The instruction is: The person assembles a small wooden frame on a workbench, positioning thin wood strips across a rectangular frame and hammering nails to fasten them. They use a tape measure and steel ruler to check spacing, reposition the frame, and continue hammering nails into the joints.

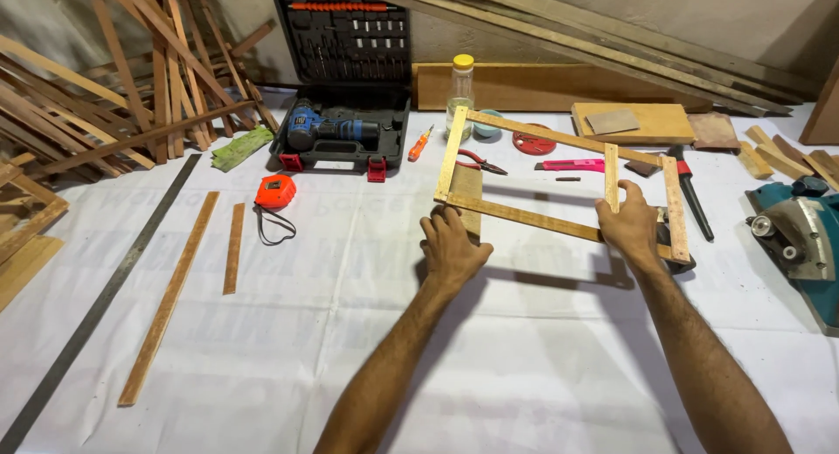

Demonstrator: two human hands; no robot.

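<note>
our left hand [450,249] and right hand [631,225] grip the wooden frame's [533,218] near rail, fingers curled over it; orange tape measure [276,192] lies at nine o'clock.

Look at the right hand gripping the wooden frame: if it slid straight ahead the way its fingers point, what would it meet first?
Probably the pink utility knife, lying beyond the wooden frame that the right hand grips; depth is unclear, so it might pass beside it.
</note>
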